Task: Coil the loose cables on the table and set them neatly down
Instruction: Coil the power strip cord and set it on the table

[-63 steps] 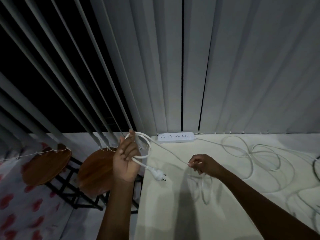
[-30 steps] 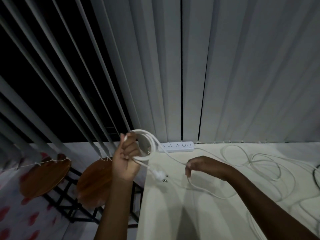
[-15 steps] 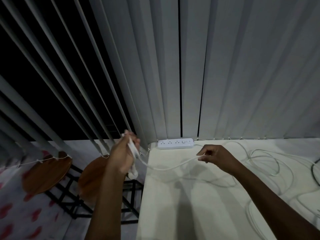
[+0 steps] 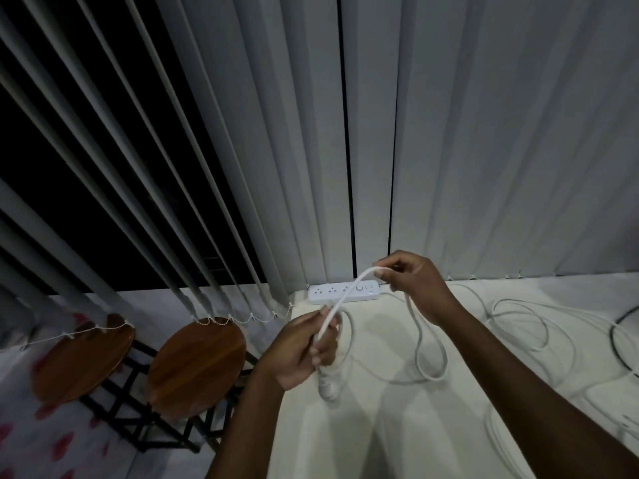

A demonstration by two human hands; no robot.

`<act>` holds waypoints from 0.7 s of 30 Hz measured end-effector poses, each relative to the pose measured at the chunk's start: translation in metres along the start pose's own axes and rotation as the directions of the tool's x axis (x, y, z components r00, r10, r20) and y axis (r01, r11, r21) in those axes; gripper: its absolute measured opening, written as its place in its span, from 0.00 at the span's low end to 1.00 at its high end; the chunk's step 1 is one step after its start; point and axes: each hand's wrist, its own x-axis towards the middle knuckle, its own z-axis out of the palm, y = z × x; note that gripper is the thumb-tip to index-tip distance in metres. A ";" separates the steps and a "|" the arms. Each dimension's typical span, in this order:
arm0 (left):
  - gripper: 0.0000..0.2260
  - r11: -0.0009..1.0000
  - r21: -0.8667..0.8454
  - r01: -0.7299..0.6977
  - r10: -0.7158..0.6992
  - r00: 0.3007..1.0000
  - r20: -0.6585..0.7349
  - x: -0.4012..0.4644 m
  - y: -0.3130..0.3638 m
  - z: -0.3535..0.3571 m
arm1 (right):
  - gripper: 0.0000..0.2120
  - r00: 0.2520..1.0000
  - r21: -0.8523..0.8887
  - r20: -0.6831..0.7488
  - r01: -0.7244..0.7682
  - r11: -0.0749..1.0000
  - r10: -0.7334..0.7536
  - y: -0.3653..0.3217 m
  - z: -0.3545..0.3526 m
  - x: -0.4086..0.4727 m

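White cable stretched taut between both hands, above the near-left part of the pale surface. Left hand curled round a small coil of it, with the plug dangling just below the fist. Right hand, higher and further out, pinching the cable between thumb and fingertips, a long loop drooping from it down onto the surface between the two forearms. More of the same white cable lying in loose, overlapping loops beyond the right forearm, out to the right. A second, dark cable curving at the far right edge, well apart from both hands.

Just behind the right hand, a white power strip lying flat against the back edge of the surface, partly crossed by the taut cable. Behind that, pale vertical blinds, turned open to the left over dark glass. To the left of the left hand and lower down, two round wooden stools on black frames, side by side. Floor covering with red blotches beneath them, blurred.
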 end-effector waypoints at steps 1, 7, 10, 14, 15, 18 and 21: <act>0.10 0.995 -0.095 -0.011 0.011 1.000 0.006 -0.001 0.002 -0.003 | 0.02 1.000 0.014 -0.003 -0.022 1.000 0.022 0.006 -0.004 0.002; 0.16 0.831 -0.552 -0.067 0.222 0.950 0.220 -0.001 0.016 -0.010 | 0.05 0.967 0.060 0.030 -0.253 0.966 0.252 0.060 -0.002 -0.010; 0.15 0.625 -0.768 -0.140 0.359 0.925 0.124 0.000 0.035 -0.017 | 0.04 0.966 -0.025 0.046 -0.254 0.967 0.255 0.085 -0.007 -0.028; 0.09 0.443 -0.852 -0.278 0.471 0.881 -0.043 -0.009 0.066 -0.032 | 0.02 0.947 -0.067 -0.023 -0.320 0.945 0.320 0.112 -0.024 -0.050; 0.09 0.447 -0.825 -0.345 0.463 0.879 -0.117 -0.008 0.071 -0.035 | 0.03 0.945 -0.101 -0.025 -0.328 0.939 0.327 0.115 -0.025 -0.052; 0.16 0.699 -0.489 -0.523 0.405 0.852 -0.332 0.005 0.064 -0.046 | 0.09 0.945 -0.336 0.101 -0.261 0.905 0.311 0.109 -0.022 -0.053; 0.03 0.885 -0.068 -0.460 0.365 0.778 -0.510 0.026 0.041 -0.048 | 0.05 0.905 -0.498 0.318 -0.094 0.862 0.282 0.085 -0.012 -0.051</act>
